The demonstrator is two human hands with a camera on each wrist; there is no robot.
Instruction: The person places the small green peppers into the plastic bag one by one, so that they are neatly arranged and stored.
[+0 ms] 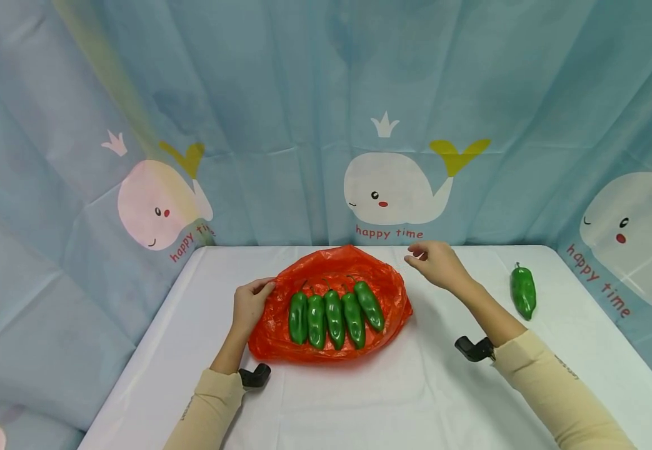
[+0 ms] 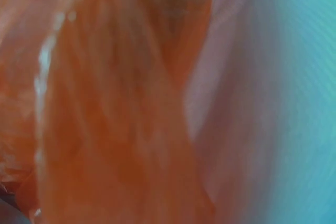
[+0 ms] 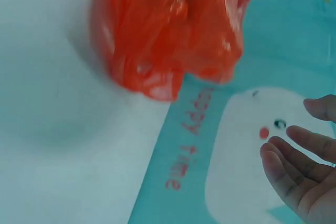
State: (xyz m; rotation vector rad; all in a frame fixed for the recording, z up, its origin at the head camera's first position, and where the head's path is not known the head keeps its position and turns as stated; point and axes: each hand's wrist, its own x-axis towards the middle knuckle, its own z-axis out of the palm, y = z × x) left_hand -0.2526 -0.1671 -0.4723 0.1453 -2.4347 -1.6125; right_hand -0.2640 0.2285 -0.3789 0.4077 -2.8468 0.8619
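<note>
A red plastic bag (image 1: 393, 294) lies spread on the table with its mouth wide. Several green peppers (image 1: 334, 319) lie side by side in it, stems pointing away from me. My left hand (image 1: 249, 307) pinches the bag's left rim; in the left wrist view the blurred bag (image 2: 121, 108) fills most of the picture. Just off the bag's far right edge, my right hand (image 1: 437, 265) hovers with loosely bent fingers and holds nothing. The right wrist view shows its parted fingers (image 3: 299, 169) apart from the bag (image 3: 168, 35).
One more green pepper (image 1: 523, 291) lies alone near the table's right edge. The white-covered table (image 1: 348, 406) meets a blue curtain (image 1: 280, 125) printed with whales at the back and sides. A black wrist mount (image 1: 474, 349) sticks out from the right sleeve.
</note>
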